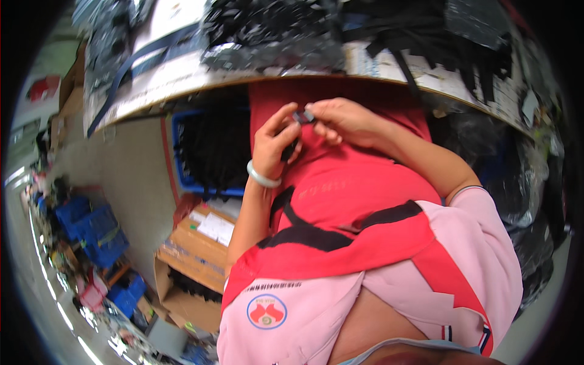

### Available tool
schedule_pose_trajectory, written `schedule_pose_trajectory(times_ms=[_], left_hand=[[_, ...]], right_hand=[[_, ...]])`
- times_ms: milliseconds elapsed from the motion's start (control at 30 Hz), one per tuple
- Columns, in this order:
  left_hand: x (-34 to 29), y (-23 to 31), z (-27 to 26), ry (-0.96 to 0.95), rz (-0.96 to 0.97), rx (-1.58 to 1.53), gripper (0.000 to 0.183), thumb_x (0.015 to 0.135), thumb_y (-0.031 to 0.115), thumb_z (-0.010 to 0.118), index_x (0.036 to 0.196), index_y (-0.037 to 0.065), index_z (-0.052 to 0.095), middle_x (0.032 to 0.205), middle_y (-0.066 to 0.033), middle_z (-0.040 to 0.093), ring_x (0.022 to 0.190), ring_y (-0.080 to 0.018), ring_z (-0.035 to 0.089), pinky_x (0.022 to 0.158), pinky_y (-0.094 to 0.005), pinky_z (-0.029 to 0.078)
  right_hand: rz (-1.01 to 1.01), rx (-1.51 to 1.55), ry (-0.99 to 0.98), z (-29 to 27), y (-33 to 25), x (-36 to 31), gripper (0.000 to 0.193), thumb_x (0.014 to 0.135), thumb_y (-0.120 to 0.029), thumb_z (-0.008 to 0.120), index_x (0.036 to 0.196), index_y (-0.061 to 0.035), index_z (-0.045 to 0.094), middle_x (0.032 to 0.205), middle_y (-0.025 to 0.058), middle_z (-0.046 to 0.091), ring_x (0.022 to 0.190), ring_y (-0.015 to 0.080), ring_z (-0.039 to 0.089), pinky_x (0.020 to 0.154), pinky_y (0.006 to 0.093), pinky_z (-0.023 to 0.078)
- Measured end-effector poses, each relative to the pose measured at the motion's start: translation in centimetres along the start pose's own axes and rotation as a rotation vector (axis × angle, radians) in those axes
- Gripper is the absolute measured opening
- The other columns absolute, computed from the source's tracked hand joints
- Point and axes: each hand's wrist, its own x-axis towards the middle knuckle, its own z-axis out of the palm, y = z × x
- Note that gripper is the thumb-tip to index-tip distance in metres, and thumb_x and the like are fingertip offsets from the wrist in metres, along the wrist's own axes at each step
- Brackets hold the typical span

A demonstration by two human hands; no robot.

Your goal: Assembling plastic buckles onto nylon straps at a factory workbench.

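Note:
In front of my red apron (340,188), my two hands meet over a small dark piece (303,116) with a shiny grey face; its exact kind is too small to tell. My left hand (274,139), with a pale bangle on the wrist, pinches it between thumb and forefinger. Something black (288,149) also shows inside the curled fingers of that hand. From the other side my right hand (347,121) grips the piece with thumb and forefinger, its other fingers bent loosely.
Beyond my hands runs a work table (176,76) bearing clear plastic bags (271,36) of black pieces and black straps (420,36). A blue crate (179,155) of black material and an open cardboard box (194,255) stand at left. Dark plastic bags (499,170) lie at right.

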Motion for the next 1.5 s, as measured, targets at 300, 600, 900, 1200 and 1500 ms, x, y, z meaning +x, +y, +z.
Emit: schedule_pose_trajectory(times_ms=[300,600,900,1200,1500], left_hand=[[2.1,0.1,2.2,0.015,-0.019,0.212,0.015,0.088,0.001,0.062,0.101,0.001,0.068,0.074,-0.002,0.06,0.058,-0.0078,0.052,0.048,-0.0203,0.04],[2.9,-0.4,2.2,-0.052,-0.118,0.024,0.019,0.091,0.015,0.064,0.103,0.0,0.065,0.07,-0.0059,0.058,0.055,-0.0099,0.05,0.046,-0.0217,0.039],[1.5,1.6,5.7,-0.163,-0.182,0.243,0.013,0.091,0.01,0.061,0.093,-0.001,0.067,0.09,-0.009,0.064,0.055,-0.0077,0.051,0.046,-0.0202,0.039],[-0.6,2.8,7.3,-0.476,0.205,0.665,0.014,0.08,-0.001,0.071,0.093,-0.004,0.07,0.101,-0.0094,0.065,0.076,-0.0117,0.06,0.066,-0.0231,0.048],[-0.6,1.2,6.9,-0.155,0.09,0.35,0.012,0.085,0.0,0.067,0.096,-0.005,0.07,0.099,-0.0068,0.063,0.063,-0.007,0.056,0.054,-0.0195,0.043]], right_hand=[[-0.539,-0.983,0.321,-2.0,-1.6,-3.3,0.02,0.094,-0.022,0.058,0.096,-0.0031,0.064,0.077,0.0075,0.064,0.069,0.017,0.064,0.062,0.0295,0.05],[-0.636,-1.596,1.149,-9.4,-6.0,-9.8,0.019,0.084,-0.022,0.066,0.089,-0.0037,0.064,0.088,0.0118,0.062,0.087,0.0307,0.06,0.074,0.0395,0.048],[-0.334,-1.381,0.156,-2.0,-2.0,-11.1,0.015,0.087,-0.018,0.061,0.095,-0.0053,0.057,0.088,0.016,0.063,0.081,0.0372,0.061,0.069,0.0438,0.049],[-0.463,-0.939,0.228,0.1,-5.0,-10.9,0.014,0.081,-0.014,0.07,0.084,-0.0033,0.062,0.071,0.0051,0.061,0.062,0.0143,0.059,0.058,0.0288,0.046],[-0.198,-0.135,0.273,-1.4,-2.3,-7.9,0.019,0.093,-0.022,0.064,0.101,-0.0048,0.061,0.069,-0.0008,0.058,0.054,0.0042,0.051,0.05,0.0175,0.042]])
